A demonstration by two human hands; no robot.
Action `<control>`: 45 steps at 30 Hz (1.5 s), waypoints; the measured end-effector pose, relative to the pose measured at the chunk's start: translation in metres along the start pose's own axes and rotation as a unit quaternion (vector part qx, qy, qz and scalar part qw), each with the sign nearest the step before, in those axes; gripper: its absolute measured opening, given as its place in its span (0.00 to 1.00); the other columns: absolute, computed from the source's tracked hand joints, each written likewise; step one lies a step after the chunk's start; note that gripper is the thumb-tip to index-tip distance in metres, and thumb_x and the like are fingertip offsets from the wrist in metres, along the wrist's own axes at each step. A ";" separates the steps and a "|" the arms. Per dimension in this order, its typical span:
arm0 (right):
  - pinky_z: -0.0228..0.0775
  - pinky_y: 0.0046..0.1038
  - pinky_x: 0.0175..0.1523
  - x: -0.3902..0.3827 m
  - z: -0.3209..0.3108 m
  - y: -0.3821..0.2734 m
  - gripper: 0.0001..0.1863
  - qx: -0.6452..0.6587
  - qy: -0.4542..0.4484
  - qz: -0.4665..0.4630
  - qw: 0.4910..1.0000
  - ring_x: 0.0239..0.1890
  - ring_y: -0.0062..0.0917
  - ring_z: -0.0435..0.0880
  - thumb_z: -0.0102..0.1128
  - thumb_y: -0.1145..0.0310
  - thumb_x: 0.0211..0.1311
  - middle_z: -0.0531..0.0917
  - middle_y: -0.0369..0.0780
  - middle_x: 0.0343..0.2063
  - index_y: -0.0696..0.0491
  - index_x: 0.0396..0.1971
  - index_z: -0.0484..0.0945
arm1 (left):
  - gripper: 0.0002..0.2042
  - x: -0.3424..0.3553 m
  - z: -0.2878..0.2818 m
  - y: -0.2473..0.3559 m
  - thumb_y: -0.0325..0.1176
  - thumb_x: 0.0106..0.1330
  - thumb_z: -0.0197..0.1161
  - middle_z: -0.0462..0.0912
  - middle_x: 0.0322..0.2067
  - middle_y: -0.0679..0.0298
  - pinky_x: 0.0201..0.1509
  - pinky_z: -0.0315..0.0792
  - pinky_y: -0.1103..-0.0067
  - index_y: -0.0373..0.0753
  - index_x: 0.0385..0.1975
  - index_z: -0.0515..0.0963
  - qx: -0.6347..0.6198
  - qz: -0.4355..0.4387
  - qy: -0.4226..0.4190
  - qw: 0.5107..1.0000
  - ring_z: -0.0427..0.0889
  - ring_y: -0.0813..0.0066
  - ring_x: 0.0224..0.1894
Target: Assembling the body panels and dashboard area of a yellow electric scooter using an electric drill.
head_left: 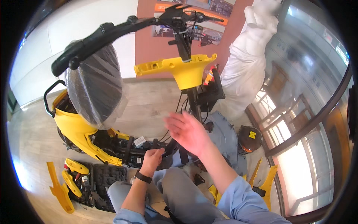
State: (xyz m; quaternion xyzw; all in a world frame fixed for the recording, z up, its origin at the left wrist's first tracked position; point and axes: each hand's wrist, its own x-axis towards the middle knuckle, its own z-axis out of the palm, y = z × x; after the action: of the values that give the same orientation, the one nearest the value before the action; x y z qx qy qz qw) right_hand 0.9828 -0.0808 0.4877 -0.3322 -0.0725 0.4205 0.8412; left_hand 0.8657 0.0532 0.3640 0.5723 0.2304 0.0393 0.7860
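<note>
A partly stripped yellow electric scooter stands before me, its black handlebar [112, 35] across the top and a yellow front panel [190, 71] on the steering column [193, 100]. My right hand [186, 132] is raised beside the lower column and its black cables, fingers stretched out and slightly blurred, with nothing visible in it. Lower and to the left, my left hand [152, 161] is closed by the scooter's dark floor frame [132, 158], thumb uppermost. Whatever its fingers may hold is hidden. The seat [95, 86] is wrapped in clear plastic above the yellow rear body [74, 128].
An open black tool case [108, 183] with yellow tools lies at lower left, beside a loose yellow panel [59, 188]. A white statue [248, 56], a dark round container [249, 139] and loose yellow parts [269, 183] are on the right, near a glass wall [298, 112].
</note>
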 end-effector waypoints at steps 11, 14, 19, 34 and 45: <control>0.57 0.41 0.63 0.112 0.066 -0.009 0.36 0.255 -0.105 -0.135 0.952 0.61 0.25 0.68 0.57 0.35 0.58 0.73 0.32 0.54 0.47 0.56 0.66 | 0.15 -0.024 -0.012 0.022 0.34 0.67 0.56 0.69 0.14 0.70 0.22 0.58 0.82 0.40 0.16 0.70 0.013 0.052 -0.019 0.998 0.65 0.81 0.16; 0.60 0.37 0.56 0.121 0.067 -0.008 0.34 0.264 -0.136 -0.140 0.945 0.49 0.22 0.71 0.57 0.34 0.57 0.72 0.33 0.50 0.46 0.52 0.69 | 0.15 -0.026 -0.024 0.034 0.34 0.67 0.56 0.69 0.15 0.70 0.22 0.58 0.82 0.40 0.17 0.70 0.004 0.040 -0.011 0.999 0.65 0.81 0.17; 0.60 0.41 0.59 0.127 0.090 -0.011 0.36 0.225 -0.042 -0.136 0.964 0.55 0.28 0.68 0.52 0.31 0.58 0.69 0.39 0.53 0.45 0.55 0.67 | 0.14 -0.026 -0.040 0.038 0.34 0.67 0.56 0.69 0.15 0.70 0.22 0.58 0.83 0.40 0.18 0.71 -0.026 0.044 -0.001 0.999 0.65 0.81 0.17; 0.64 0.43 0.61 0.114 0.115 -0.012 0.48 0.268 -0.298 -0.098 0.911 0.51 0.28 0.72 0.63 0.31 0.47 0.74 0.39 0.43 0.57 0.57 0.65 | 0.13 -0.025 -0.052 0.054 0.34 0.68 0.57 0.69 0.16 0.72 0.22 0.57 0.84 0.40 0.19 0.71 -0.020 0.043 0.006 0.999 0.64 0.84 0.17; 0.65 0.32 0.44 0.097 0.104 0.011 0.44 0.333 -0.373 -0.061 0.864 0.43 0.25 0.64 0.56 0.45 0.60 0.64 0.35 0.36 0.53 0.70 0.53 | 0.13 -0.023 -0.050 0.060 0.33 0.67 0.56 0.69 0.16 0.70 0.23 0.58 0.82 0.39 0.19 0.71 -0.006 0.048 -0.006 0.999 0.65 0.81 0.18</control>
State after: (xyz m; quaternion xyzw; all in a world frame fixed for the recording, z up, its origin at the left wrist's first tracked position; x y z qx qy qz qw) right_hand 0.9953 0.0486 0.5460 0.1542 -0.2566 0.4596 0.8362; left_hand 0.8372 0.1103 0.4147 0.5779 0.1979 0.0752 0.7882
